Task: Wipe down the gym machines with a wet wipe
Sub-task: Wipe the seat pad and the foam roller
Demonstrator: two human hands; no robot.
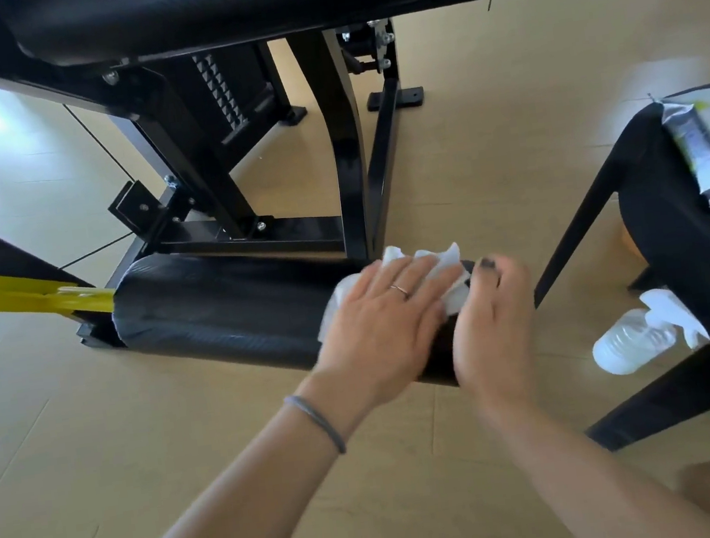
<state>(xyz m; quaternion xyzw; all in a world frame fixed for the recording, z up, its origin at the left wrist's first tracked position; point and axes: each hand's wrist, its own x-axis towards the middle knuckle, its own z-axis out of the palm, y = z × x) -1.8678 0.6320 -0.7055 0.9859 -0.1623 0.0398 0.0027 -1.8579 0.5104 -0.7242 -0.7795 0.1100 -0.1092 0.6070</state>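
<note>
Two hands, left hand (379, 310) and right hand (493, 322), are showing; one wet wipe (443, 266), one roller pad (223, 308), one wipes packet (707, 150) at three o'clock, one stool (677, 226), one plastic bottle (624, 341) are lying.

We are seeing a roller pad (222, 304) at nine o'clock wearing matt, finely textured black vinyl, while the frame (346, 148) at twelve is showing glossy black painted metal. The wipe (443, 266) is looking like soft crumpled white cloth, and the floor (143, 454) is showing smooth pale wood-look planks.

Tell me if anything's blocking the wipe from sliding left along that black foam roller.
Nothing visible does. The left hand presses the wet wipe on the roller's right end; its surface is bare up to the yellow bracket.
</note>
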